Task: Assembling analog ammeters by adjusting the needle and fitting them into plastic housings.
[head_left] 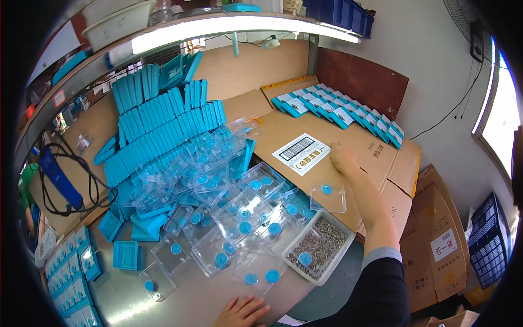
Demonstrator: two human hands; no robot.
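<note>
My left hand (243,312) lies on the metal tabletop (201,294) at the near edge, fingers stretched and a little apart, holding nothing. Close beyond it are clear plastic covers (256,267) with round blue knobs. My right arm reaches across to the cardboard sheet (359,158), where my right hand (343,157) rests beside the corner of a white label (301,154). Its fingers are mostly hidden, so I cannot tell whether they hold anything. One clear cover (328,197) sits on the cardboard left of my right forearm. A white tray (321,279) of small metal parts stands below it.
Stacked blue cases (158,120) and a heap of clear covers fill the left and middle. Rows of finished-looking blue-and-clear boxes (343,115) lie at the far right, with more (71,278) at lower left. A blue tool (59,177) hangs with its cable at left.
</note>
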